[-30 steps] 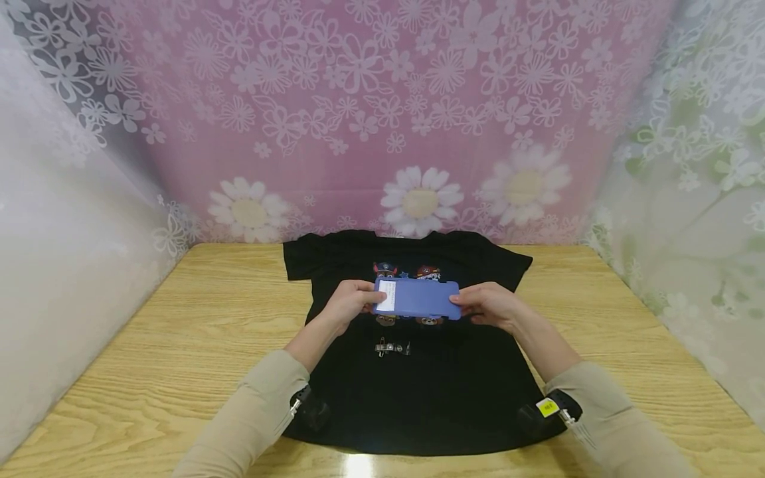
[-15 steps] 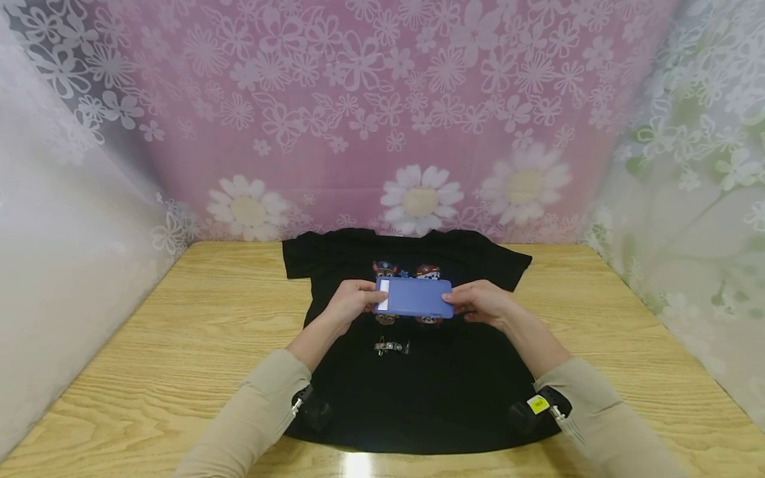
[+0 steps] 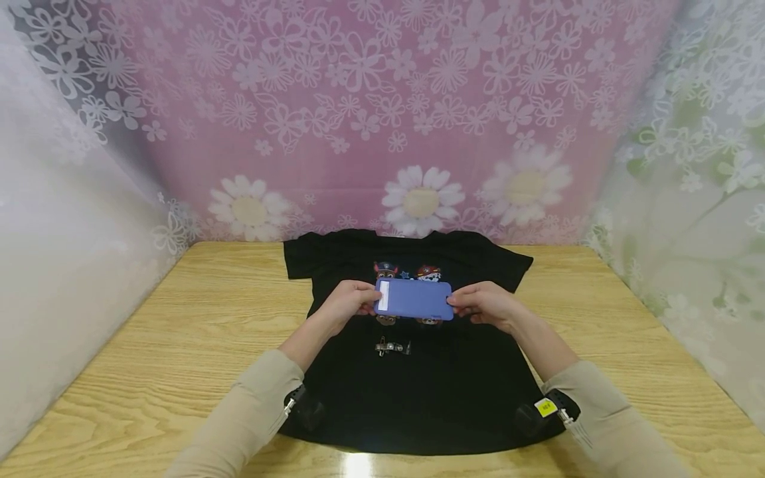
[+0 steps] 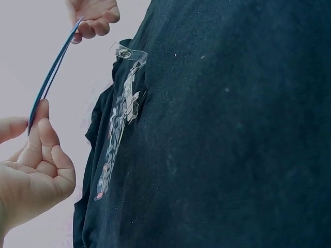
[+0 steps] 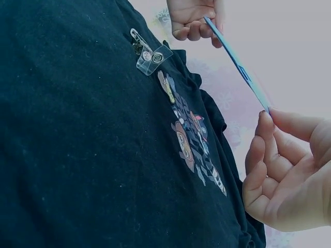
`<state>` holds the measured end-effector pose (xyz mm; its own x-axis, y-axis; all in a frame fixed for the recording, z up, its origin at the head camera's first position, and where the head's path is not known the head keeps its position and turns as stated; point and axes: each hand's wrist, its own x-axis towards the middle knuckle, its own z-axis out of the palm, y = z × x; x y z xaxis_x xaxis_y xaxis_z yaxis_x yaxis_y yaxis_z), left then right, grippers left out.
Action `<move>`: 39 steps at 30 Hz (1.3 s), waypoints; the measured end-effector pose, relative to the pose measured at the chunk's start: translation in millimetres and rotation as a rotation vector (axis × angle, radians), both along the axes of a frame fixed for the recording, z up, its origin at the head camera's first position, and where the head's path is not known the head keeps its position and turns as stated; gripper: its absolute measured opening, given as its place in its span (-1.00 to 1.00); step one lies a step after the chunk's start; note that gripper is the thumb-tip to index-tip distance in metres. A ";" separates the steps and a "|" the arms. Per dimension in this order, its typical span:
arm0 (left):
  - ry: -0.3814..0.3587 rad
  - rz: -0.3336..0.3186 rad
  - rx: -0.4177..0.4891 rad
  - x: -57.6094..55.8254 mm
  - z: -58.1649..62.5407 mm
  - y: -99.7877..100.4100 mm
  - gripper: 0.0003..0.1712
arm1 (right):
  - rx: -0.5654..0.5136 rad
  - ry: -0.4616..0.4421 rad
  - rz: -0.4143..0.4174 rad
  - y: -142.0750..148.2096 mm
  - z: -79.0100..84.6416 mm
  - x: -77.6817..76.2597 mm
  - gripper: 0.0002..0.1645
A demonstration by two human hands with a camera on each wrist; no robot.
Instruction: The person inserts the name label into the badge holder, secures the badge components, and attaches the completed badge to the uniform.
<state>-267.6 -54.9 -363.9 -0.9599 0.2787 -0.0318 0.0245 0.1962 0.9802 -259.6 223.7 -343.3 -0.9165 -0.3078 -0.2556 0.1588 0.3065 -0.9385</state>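
The left hand (image 3: 348, 300) pinches the blue card holder (image 3: 415, 298) at nine o'clock, the right hand (image 3: 489, 304) at three; the holder is raised above a black shirt (image 3: 418, 398), a clip (image 3: 391, 347) lying toward seven o'clock.

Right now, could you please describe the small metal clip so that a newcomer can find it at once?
On the wooden table lies a black T-shirt. The small metal clip lies on its cloth, between the cartoon print and the bottom hem. Unlike the flat blue holder held above the T-shirt, it is shiny, with a safety pin and a clear plastic strap.
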 end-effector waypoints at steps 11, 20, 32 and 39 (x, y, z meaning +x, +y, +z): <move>0.024 0.001 0.004 2.0 -0.4 -1.3 -0.74 | -0.019 0.043 -0.042 -1.8 1.1 2.1 -0.91; 0.023 0.021 0.026 2.9 -0.5 0.3 -0.72 | -0.002 0.055 -0.075 -7.9 -0.3 2.9 -0.88; 0.007 -0.007 0.021 2.9 -3.9 3.1 -0.71 | 0.023 0.057 -0.092 -11.6 -3.9 0.9 -0.84; -0.009 -0.019 0.006 0.8 -8.0 4.2 -0.71 | 0.042 0.079 -0.095 -11.2 -5.9 -2.2 -0.80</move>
<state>-266.8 -50.7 -372.0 -0.9540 0.2972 -0.0385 0.0197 0.1901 0.9816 -261.7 212.6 -349.2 -0.9588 -0.2094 -0.1920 0.1147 0.3330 -0.9359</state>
